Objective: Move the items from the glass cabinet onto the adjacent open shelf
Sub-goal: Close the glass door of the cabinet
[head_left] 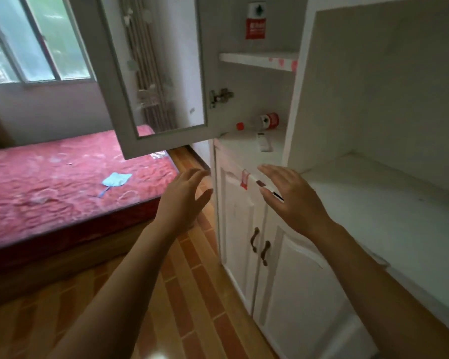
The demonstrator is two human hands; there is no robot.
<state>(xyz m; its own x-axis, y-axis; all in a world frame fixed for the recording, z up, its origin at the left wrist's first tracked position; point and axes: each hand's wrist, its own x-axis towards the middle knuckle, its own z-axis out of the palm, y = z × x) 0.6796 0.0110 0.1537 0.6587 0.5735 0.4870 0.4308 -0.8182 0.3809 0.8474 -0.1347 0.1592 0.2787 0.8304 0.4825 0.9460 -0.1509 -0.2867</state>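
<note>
The glass cabinet door (151, 73) stands swung open to the left. Inside, on the bottom board, a clear bottle with a red cap and red label (262, 121) lies on its side, and a small white remote (264, 142) lies in front of it. A red and white box (256, 22) stands at the back of the upper compartment above a white inner shelf (257, 60). To the right is the white open shelf (389, 200). My left hand (184, 198) and my right hand (293, 198) hover below the cabinet opening, fingers spread, holding nothing.
Two white lower doors with dark handles (259, 246) sit under the cabinet. A bed with a red cover (62, 187) and a blue fan (114, 181) is on the left. Wooden floor (187, 294) runs between bed and cabinet. A window (34, 40) is at the far left.
</note>
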